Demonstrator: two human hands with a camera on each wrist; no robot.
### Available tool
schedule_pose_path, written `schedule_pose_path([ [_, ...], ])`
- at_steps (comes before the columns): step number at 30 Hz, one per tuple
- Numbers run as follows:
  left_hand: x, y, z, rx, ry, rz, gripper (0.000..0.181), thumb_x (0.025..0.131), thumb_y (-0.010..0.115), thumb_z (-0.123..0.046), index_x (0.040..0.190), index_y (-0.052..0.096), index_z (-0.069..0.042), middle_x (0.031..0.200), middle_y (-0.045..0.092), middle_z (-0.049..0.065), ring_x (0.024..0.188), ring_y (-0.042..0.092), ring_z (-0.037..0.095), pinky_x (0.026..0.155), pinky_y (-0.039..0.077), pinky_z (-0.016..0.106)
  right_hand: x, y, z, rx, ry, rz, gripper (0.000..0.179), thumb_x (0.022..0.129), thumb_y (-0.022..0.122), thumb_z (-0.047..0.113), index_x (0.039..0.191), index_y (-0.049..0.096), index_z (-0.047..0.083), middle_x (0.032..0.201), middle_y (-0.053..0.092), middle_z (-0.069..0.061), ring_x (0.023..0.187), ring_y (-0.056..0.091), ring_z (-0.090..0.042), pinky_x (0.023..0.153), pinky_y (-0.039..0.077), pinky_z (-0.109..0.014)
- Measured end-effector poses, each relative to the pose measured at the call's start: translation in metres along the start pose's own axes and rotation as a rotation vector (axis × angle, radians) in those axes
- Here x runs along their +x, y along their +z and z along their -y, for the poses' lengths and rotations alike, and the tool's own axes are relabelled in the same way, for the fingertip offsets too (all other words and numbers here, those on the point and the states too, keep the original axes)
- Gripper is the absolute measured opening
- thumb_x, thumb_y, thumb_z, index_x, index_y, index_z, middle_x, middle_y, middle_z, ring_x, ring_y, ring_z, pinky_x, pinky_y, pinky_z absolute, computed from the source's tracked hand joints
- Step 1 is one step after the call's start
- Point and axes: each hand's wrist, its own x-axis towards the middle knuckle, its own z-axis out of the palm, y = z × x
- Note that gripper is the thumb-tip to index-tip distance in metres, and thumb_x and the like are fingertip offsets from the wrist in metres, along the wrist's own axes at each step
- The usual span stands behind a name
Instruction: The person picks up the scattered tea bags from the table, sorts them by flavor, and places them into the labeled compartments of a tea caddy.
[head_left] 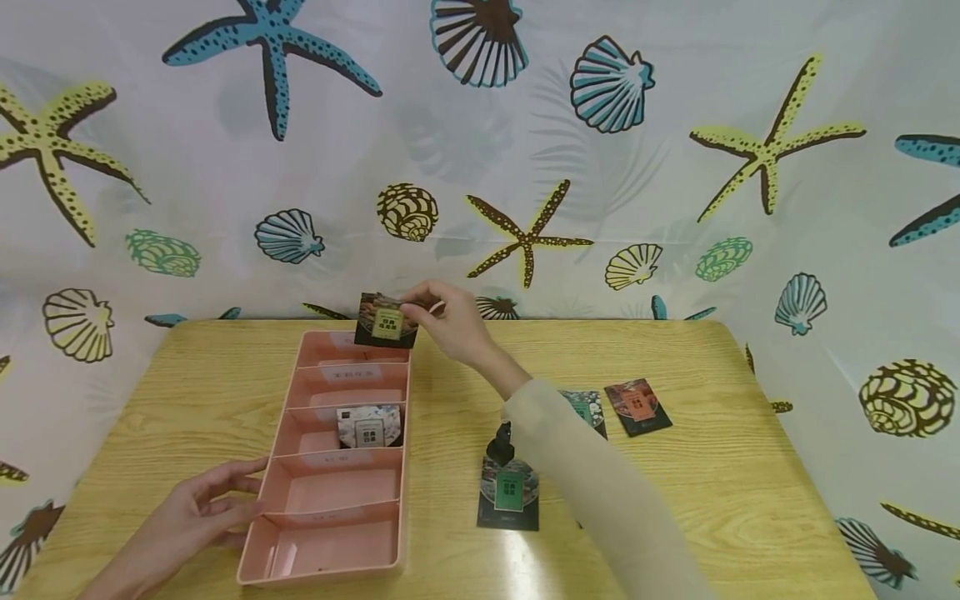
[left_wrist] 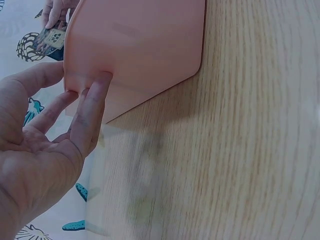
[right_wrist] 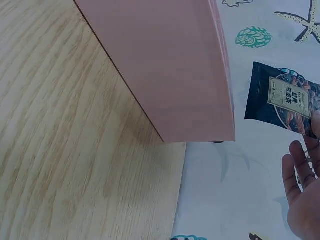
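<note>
My right hand (head_left: 450, 321) pinches a dark tea sachet (head_left: 382, 323) with a yellow-green label by its right edge. It is held over the far compartment of a pink divided box (head_left: 405, 508). In the right wrist view the tea sachet (right_wrist: 285, 97) appears beyond the box's end wall, fingers at its edge. My left hand (head_left: 183, 517) touches the box's left side near the front. In the left wrist view its fairly straight fingers (left_wrist: 95, 107) press against the outer wall and reach the rim. A white-patterned sachet (head_left: 369, 427) lies in the middle compartment.
Right of the box lie a green-label sachet (head_left: 508, 493), another with a white floral pattern (head_left: 588, 408) partly under my sleeve, and a red-label sachet (head_left: 639, 407). A small black object (head_left: 500, 446) shows beside the sleeve. Patterned cloth (head_left: 480, 167) hangs behind the wooden table (head_left: 720, 500).
</note>
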Motion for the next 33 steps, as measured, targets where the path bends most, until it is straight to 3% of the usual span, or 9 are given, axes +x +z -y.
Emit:
schedule_pose_path([
  [7, 0.000, -0.001, 0.002, -0.001, 0.005, 0.012, 0.045, 0.109, 0.057, -0.012, 0.127, 0.059, -0.053, 0.116, 0.065, -0.015, 0.103, 0.073, 0.005, 0.084, 0.067, 0.037, 0.005, 0.015, -0.005, -0.038, 0.040, 0.051, 0.017, 0.104, 0.069, 0.022, 0.115, 0.074, 0.010, 0.110, 0.078, -0.009, 0.090, 0.073, -0.019, 0.076, 0.058, -0.018],
  [13, 0.001, -0.002, 0.002, -0.010, -0.023, 0.017, 0.044, 0.109, 0.059, -0.014, 0.127, 0.059, -0.054, 0.117, 0.064, -0.014, 0.104, 0.073, 0.005, 0.085, 0.067, 0.037, 0.004, 0.027, -0.008, -0.116, 0.038, 0.115, 0.016, 0.104, 0.069, 0.022, 0.115, 0.075, 0.012, 0.105, 0.077, -0.005, 0.089, 0.071, -0.013, 0.073, 0.058, -0.017],
  [23, 0.001, -0.002, -0.001, 0.004, -0.058, 0.014, 0.040, 0.110, 0.059, -0.017, 0.128, 0.058, -0.052, 0.118, 0.063, -0.013, 0.104, 0.073, 0.006, 0.086, 0.067, 0.038, 0.001, 0.036, -0.016, -0.166, 0.096, 0.144, 0.016, 0.104, 0.070, 0.027, 0.113, 0.077, 0.016, 0.100, 0.075, 0.002, 0.081, 0.064, -0.007, 0.069, 0.053, -0.017],
  [29, 0.001, -0.002, 0.000, 0.006, -0.064, 0.005, 0.039, 0.109, 0.059, -0.018, 0.129, 0.058, -0.051, 0.118, 0.063, -0.014, 0.104, 0.073, 0.005, 0.086, 0.067, 0.037, -0.001, 0.036, -0.017, -0.097, 0.156, 0.128, 0.019, 0.104, 0.070, 0.029, 0.115, 0.076, 0.016, 0.103, 0.074, 0.000, 0.089, 0.063, -0.009, 0.074, 0.052, -0.019],
  [33, 0.001, -0.002, 0.001, -0.005, -0.032, 0.013, 0.042, 0.110, 0.058, -0.015, 0.128, 0.058, -0.053, 0.117, 0.063, -0.015, 0.104, 0.073, 0.005, 0.085, 0.067, 0.037, -0.002, 0.028, -0.017, -0.019, 0.183, 0.091, 0.021, 0.103, 0.071, 0.029, 0.118, 0.076, 0.015, 0.110, 0.074, -0.003, 0.096, 0.065, -0.011, 0.081, 0.055, -0.021],
])
